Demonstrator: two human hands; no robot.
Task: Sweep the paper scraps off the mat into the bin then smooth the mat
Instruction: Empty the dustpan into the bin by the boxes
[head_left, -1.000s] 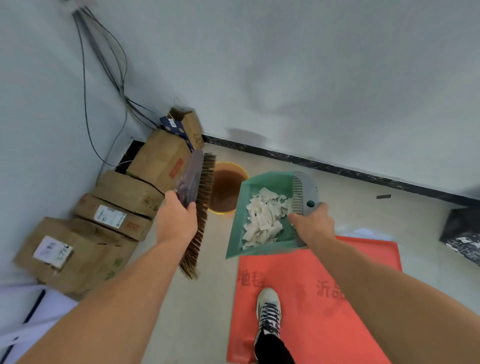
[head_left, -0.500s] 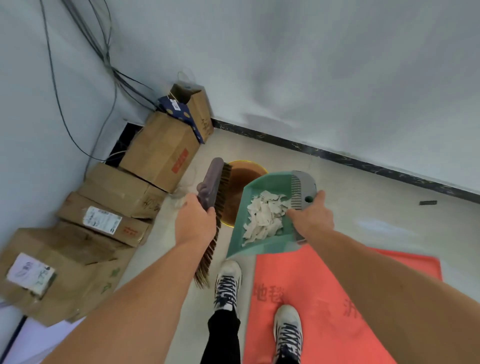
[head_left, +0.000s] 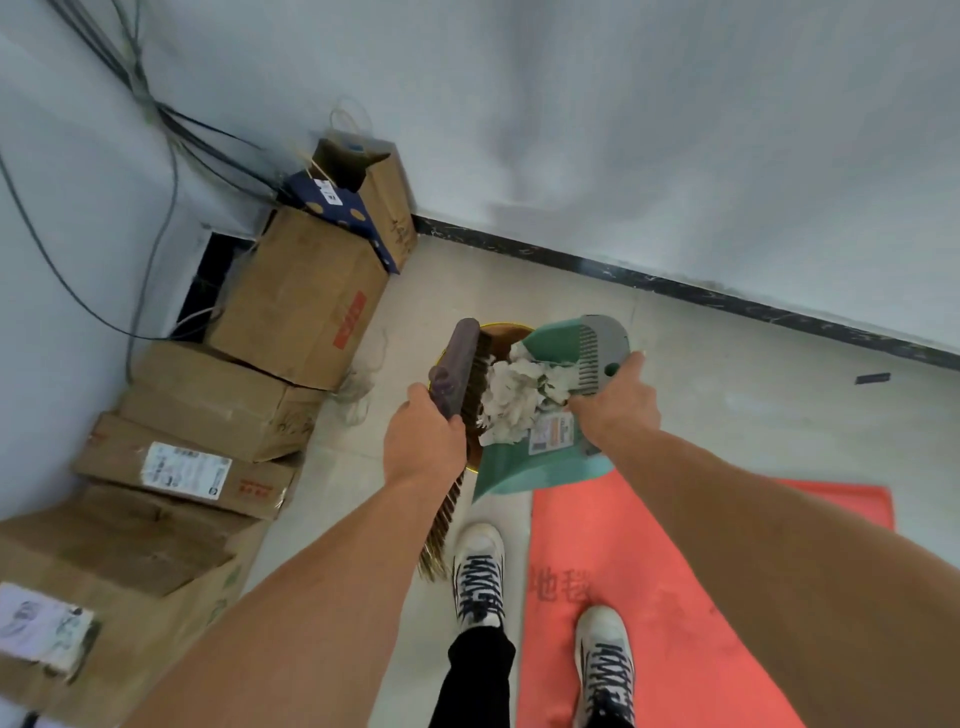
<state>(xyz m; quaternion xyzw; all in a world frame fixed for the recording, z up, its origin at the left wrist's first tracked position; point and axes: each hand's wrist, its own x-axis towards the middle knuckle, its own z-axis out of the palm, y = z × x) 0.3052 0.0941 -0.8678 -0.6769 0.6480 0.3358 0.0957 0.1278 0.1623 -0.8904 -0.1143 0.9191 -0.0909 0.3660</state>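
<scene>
Paper scraps (head_left: 511, 402) in tilted dustpan (head_left: 535, 470), beside fingers (head_left: 579, 404) of right hand (head_left: 615, 413).

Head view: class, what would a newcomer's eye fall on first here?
Centre frame, the right hand holds a green dustpan tilted over the bin, white paper scraps heaped at its edge beside the brush in the left hand. A red mat fills the lower right floor, one shoe on it; cardboard boxes stack along the left wall.
</scene>
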